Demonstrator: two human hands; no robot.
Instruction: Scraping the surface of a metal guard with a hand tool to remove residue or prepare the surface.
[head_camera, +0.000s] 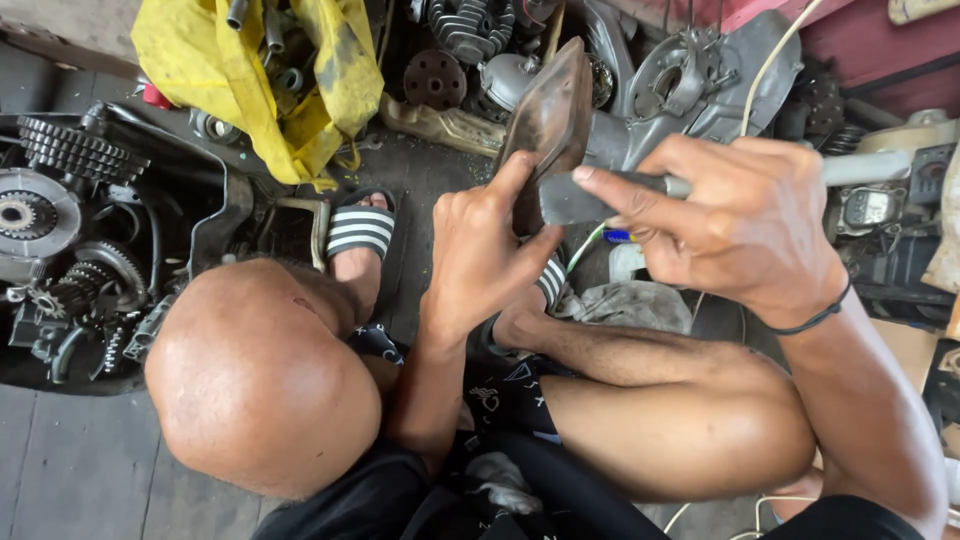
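Fingers (520, 180) of the left hand (485, 250) clamp a flat rusty metal plate (548, 115), held upright above the striped sandals (362, 228). Right hand (745, 225) is wrapped around a grey metal tool (570, 200), its tip touching the plate's lower edge.

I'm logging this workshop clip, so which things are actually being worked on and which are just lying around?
In hand:
left hand
rusty brown metal plate
right hand
grey-handled tool

Lying about:
yellow cloth
gear assembly
engine casing
grey rag
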